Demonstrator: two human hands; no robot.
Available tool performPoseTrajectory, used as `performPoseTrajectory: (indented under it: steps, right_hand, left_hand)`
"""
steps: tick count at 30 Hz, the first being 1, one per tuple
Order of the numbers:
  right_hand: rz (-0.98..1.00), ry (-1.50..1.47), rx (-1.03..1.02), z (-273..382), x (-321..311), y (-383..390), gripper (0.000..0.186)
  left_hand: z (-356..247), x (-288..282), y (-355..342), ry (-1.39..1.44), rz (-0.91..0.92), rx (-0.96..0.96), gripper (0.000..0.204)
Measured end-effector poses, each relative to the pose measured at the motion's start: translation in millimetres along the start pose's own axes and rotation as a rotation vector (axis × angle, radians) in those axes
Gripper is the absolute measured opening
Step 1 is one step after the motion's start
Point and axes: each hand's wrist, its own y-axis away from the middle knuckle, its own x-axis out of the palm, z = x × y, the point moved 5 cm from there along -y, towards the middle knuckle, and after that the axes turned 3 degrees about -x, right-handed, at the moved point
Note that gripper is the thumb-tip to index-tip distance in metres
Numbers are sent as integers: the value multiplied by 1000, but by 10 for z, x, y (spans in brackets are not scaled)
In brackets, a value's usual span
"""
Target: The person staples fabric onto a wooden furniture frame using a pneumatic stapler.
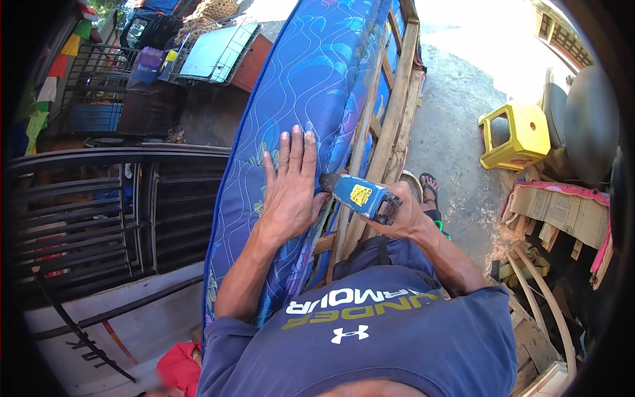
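Observation:
A long padded piece in shiny blue patterned fabric (317, 59) lies along a slatted wooden frame (397, 86). My left hand (289, 182) rests flat on the fabric, its fingers stretched out and the thumb near the edge of the padding. My right hand (401, 212) is wrapped round a blue staple gun (357, 193) with a yellow sticker. The tool's dark nose points left and meets the fabric edge beside my left thumb. The hand covers most of the tool's handle.
A yellow plastic stool (516, 135) stands to the right on the concrete floor (450, 106). Beyond it lie cardboard (559, 208) and curved wood strips (542, 298). Dark metal bars (79, 218) run along the left. Someone in red (178, 367) is at the lower left.

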Motion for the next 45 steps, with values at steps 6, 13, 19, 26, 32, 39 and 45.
performPoseTrajectory:
  steps: [6,13,19,26,32,39,45]
  right_hand:
    - [-17,-20,-60,18,74,84,31]
    - [-19,-57,32,-48,192,136,25]
    - [-59,-101,56,-92,165,172,23]
    - [-41,-68,-84,122,195,226,29]
    - [-38,20,-98,93,322,299,37]
    - [42,19,-106,195,414,320,46]
    - [57,4,-84,260,451,342,49]
  left_hand:
    - [29,-22,3,-2,78,72,121]
    - [2060,-25,-16,802,-304,-419,60]
    - [1382,260,204,193,-117,-354,70]
    - [291,109,820,39,-48,-133,78]
    - [161,106,861,8,-7,-186,89]
    - [151,75,843,28,21,-200,93]
    - [157,95,854,41,22,-196,95]
